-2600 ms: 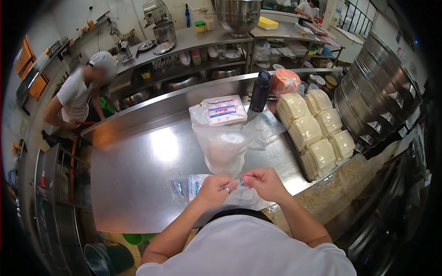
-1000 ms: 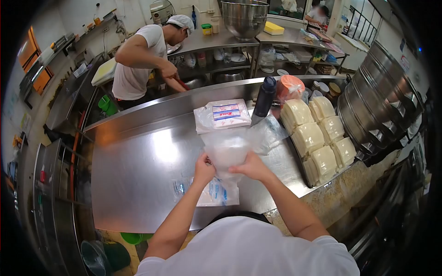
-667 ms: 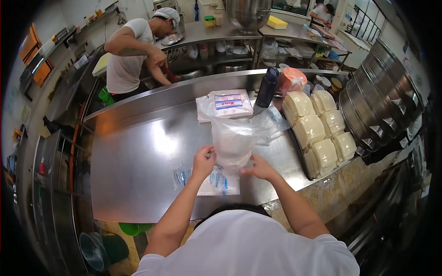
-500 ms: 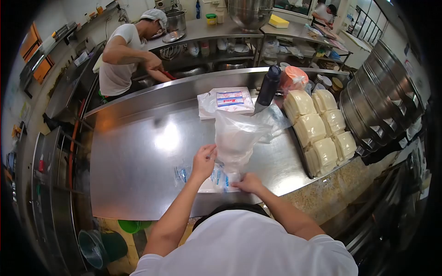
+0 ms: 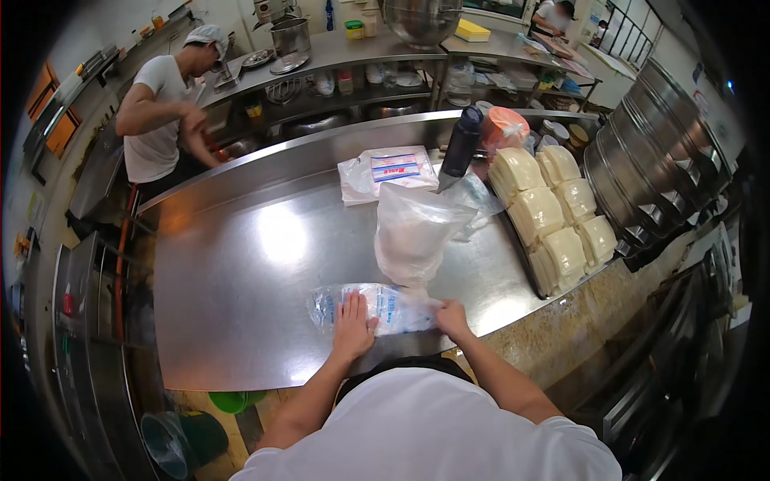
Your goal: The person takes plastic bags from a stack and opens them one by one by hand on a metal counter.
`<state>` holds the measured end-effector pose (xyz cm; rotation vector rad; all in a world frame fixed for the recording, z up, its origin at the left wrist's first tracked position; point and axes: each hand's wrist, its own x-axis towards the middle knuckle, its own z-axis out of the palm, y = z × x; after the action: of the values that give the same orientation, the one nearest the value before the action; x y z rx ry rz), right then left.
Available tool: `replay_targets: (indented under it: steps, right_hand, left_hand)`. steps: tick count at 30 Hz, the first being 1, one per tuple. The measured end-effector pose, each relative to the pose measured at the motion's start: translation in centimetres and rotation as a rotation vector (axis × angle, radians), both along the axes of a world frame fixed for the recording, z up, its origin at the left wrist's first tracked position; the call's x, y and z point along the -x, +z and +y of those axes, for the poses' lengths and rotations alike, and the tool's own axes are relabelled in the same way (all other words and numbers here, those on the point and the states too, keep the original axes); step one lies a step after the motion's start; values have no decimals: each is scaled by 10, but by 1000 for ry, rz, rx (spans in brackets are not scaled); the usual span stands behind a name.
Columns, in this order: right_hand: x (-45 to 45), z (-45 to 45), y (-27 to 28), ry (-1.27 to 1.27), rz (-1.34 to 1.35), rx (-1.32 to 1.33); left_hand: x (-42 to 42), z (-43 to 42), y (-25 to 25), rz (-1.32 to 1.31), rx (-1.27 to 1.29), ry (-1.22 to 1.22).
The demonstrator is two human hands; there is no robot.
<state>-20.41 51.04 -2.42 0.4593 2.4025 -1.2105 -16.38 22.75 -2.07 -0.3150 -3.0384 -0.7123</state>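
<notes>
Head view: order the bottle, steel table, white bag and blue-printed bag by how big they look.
1. Steel table
2. White bag and blue-printed bag: too close to rank, as the left hand covers part of the latter
3. Bottle

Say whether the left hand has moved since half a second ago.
Yes: the left hand moved toward the near edge of the steel table, onto blue-printed plastic packaging.

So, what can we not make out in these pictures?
- Head view: exact contents of the cloudy white plastic bag, veiled by its film.
- Head view: what lies under the left hand, covered by it.
- Head view: the top of the round steel bowl, cut off by the upper edge.
</notes>
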Motion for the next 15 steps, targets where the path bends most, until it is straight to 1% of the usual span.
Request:
replay_targets:
  steps: [2, 3, 5, 6, 7, 8, 10, 11, 13, 14, 15]
  right_hand:
    - [3, 23, -31, -273, 220, 386]
    - [1, 32, -39, -408, 332, 578]
    - [-1, 43, 2, -430, 339, 469]
    - [-2, 47, 35, -441, 344, 417]
    - [-5, 44, 63, -441, 353, 465]
    - [-7, 42, 87, -369, 340, 475]
    - [-13, 36, 129, -221, 306, 495]
    - [-16, 31, 150, -131, 262, 496]
    - [-21, 20, 186, -26, 229, 624]
    - [-23, 15, 202, 27, 215, 687]
    - [-24, 11, 216, 23, 221, 662]
  left_hand:
    - [1, 1, -1, -8, -9, 17]
    - [1, 1, -2, 0, -17, 18]
    - [2, 2, -4, 6, 2, 25]
    - [3, 2, -4, 6, 31, 31]
    - [5, 4, -3, 7, 59, 38]
    - [10, 10, 16, -100, -89, 45]
    - [14, 31, 88, -321, -381, 63]
    - [13, 44, 104, -106, -493, -48]
    - [15, 80, 165, -27, -712, -144]
    - [17, 89, 181, 15, -821, -194]
    - [22, 91, 176, -117, -858, -202]
